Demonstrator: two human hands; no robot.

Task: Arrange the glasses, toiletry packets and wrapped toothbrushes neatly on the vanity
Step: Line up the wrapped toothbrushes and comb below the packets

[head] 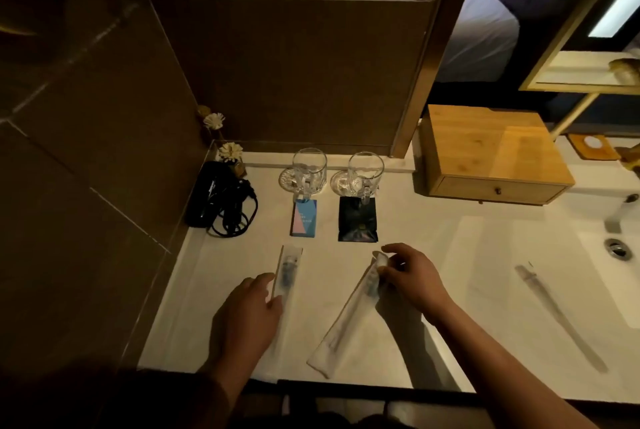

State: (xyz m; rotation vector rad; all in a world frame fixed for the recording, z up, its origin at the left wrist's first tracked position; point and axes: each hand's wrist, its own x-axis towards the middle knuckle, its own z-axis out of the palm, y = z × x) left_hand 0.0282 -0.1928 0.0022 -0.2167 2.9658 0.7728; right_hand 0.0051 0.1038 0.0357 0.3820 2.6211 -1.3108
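Here the right hand (pixel 408 276) pinches the tilted toothbrush's (pixel 349 311) top; left hand (pixel 249 311) flat on another (pixel 285 276).

A hotel bathroom, by every sign — a pale stone vanity counter (pixel 433 255) set against dark brown tiled walls (pixel 294 65), with two clear glass mugs (pixel 309 170) on round glass coasters (pixel 285 181), sealed toiletry packets (pixel 357 223) laid out below them, and plastic-wrapped toothbrushes (pixel 346 317) near the front edge. A black hair dryer with coiled cord (pixel 221 198) sits in the corner, a light wooden drawer box (pixel 491 158) beside it — and the mirror (pixel 519 13) reflects a white-sheeted bed (pixel 478 33)
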